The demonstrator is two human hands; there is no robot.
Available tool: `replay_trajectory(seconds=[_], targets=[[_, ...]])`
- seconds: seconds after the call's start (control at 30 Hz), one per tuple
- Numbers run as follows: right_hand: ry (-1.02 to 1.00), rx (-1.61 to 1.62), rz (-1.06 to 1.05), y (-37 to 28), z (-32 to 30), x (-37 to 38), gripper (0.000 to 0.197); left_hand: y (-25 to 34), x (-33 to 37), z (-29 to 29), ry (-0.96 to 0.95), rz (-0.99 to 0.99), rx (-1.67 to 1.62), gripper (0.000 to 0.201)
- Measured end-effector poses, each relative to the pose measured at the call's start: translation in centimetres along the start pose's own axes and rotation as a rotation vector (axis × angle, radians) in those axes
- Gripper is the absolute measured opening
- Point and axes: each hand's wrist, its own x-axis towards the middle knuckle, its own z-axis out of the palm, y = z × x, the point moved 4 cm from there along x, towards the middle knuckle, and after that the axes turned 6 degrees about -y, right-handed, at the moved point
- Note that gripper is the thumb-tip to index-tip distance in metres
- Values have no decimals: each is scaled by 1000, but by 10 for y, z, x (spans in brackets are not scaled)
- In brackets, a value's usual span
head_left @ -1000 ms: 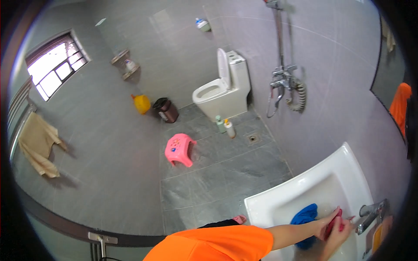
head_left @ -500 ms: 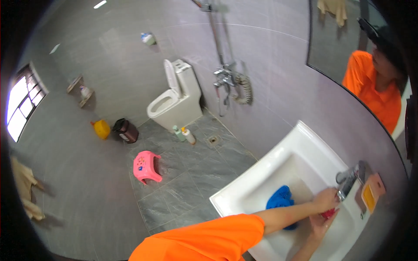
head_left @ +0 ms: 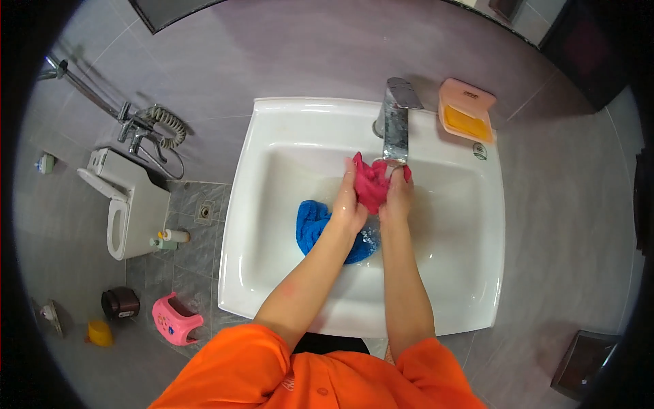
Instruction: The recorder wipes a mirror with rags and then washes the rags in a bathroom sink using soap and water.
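A pinkish-red cloth [head_left: 371, 185] is bunched up just under the spout of the chrome faucet [head_left: 396, 126]. My left hand [head_left: 349, 200] grips its left side, and my right hand [head_left: 398, 196] grips its right side. Both hands are over the basin of the white sink [head_left: 238, 286]. Below and left of them, a crumpled blue towel [head_left: 313, 221] lies in the basin, partly hidden by my left forearm. Splashing water shows beside the towel, between my forearms.
A pink soap box [head_left: 470, 99] holding yellow soap [head_left: 466, 124] sits on the sink's back right corner. To the left are a white toilet [head_left: 133, 204], two bottles [head_left: 175, 236], a pink stool [head_left: 176, 319], a dark bin [head_left: 120, 303] and a shower fixture [head_left: 136, 126].
The view has swung right and down, so the sink is now centred. The red cloth, mostly covered by my hands before, now shows spread between them under the faucet.
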Motion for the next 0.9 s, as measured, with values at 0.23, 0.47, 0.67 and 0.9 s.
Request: replay_trajectory(seconds=[0.23,0.47,0.67,0.9], targets=[[-57,-879,-89,-24,36,-18,31,-11,13,-34,-52,-300,-187,41],[-693,-1252,-1017,-40,75,-59,25,-24,25,-46,51,-271,237,39],[-856,-1231,-831,-27,66,-64,26,-10,22,-68,118,-197,609,40],[-273,-564,232,-16,-23,0,54,47,15,-67,174,-239,1016,57]])
